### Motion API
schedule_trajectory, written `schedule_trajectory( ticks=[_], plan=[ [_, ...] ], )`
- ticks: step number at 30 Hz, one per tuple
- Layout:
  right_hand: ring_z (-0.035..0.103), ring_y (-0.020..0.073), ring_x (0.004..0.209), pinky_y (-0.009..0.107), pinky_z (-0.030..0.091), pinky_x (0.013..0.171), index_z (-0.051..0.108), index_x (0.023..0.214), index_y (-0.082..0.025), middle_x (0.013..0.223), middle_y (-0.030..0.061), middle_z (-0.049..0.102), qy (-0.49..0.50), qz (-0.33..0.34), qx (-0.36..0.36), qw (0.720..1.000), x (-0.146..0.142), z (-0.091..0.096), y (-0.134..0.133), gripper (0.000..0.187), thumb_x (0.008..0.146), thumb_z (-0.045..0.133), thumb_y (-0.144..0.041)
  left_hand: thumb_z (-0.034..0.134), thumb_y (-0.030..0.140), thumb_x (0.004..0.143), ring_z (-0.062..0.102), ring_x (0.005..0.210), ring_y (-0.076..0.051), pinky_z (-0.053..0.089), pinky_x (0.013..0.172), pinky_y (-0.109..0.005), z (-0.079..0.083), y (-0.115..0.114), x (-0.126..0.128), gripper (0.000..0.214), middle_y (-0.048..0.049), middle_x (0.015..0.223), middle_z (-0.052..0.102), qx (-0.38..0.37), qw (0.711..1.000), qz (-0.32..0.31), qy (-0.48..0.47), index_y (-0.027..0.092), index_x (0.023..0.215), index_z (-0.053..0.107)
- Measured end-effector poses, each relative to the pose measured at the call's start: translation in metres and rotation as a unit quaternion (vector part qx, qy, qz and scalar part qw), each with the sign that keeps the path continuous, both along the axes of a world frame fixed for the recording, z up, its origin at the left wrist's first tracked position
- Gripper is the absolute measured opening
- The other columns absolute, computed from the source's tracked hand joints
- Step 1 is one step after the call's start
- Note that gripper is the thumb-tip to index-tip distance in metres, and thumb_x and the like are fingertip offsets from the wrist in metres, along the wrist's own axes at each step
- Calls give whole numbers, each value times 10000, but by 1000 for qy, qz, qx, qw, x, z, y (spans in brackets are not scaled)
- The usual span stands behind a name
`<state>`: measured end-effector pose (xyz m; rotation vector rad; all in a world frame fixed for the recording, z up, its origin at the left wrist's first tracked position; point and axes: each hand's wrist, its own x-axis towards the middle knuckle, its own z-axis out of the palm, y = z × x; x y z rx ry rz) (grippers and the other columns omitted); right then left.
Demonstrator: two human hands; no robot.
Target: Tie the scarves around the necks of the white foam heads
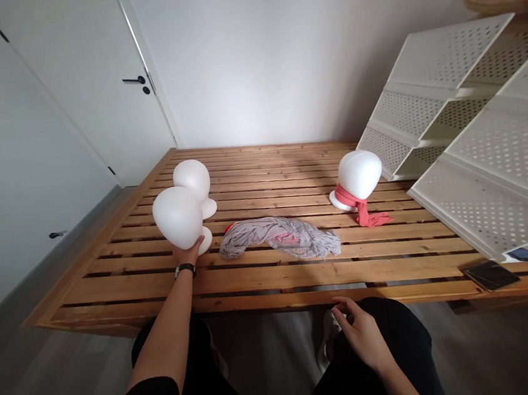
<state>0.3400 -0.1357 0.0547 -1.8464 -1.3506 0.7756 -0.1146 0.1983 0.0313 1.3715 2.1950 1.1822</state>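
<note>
My left hand (pixel 185 252) grips the neck of a white foam mannequin head (pixel 178 217) standing on the slatted wooden platform (pixel 263 279). A second white head (pixel 192 181) stands just behind it. A grey and pink scarf (pixel 280 236) lies bunched in the middle of the slats. At the right a third white head (pixel 360 175) wears a red scarf (pixel 360 207) tied round its neck. My right hand (pixel 360 329) rests on my right thigh below the platform's front edge, fingers loosely curled, holding nothing.
White perforated shelving (pixel 470 138) lies tilted across the platform's right side. A dark phone (pixel 490 275) sits at the front right corner. A white door with a black handle (pixel 136 81) is at the back left; grey floor runs along the left.
</note>
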Motion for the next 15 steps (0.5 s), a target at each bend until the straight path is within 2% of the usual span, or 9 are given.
schedule_trajectory(
  ticks=[4,7,11,13,15],
  plan=[
    [716,227,921,317,551,832,657,1202,-222,1079,82,749,0,23,-10,1000,-3,5,4,452,982,502,-585,843,576,647,498,1419,-310,418,1218,-479,6,11,1,927,-149,1465,585,11,1000,11,-27,141,1401,524],
    [713,238,915,329,552,828,659,1194,-226,1054,83,750,6,33,-19,999,-4,9,7,462,991,478,-599,806,604,690,485,1439,-274,402,1238,-435,15,2,2,900,-130,1502,561,32,999,12,-34,154,1416,520],
    [712,251,892,350,552,835,653,1197,-235,1003,78,748,16,34,-20,999,-5,12,8,466,991,468,-609,766,641,741,468,1456,-239,359,1277,-393,29,-36,16,908,-94,1544,528,54,996,-21,-68,167,1465,492],
    [712,261,908,358,550,848,654,1186,-237,990,83,746,25,45,-16,999,-6,14,9,460,990,469,-609,815,622,698,468,1457,-270,341,1297,-431,33,-63,35,906,-74,1520,555,35,993,-48,-99,191,1443,530],
    [713,267,913,361,548,846,650,1184,-234,981,91,745,30,59,-13,998,-6,16,9,456,992,466,-605,866,583,652,457,1464,-302,349,1298,-463,33,-91,65,936,-68,1507,568,22,989,-82,-122,203,1442,537]
  ],
)
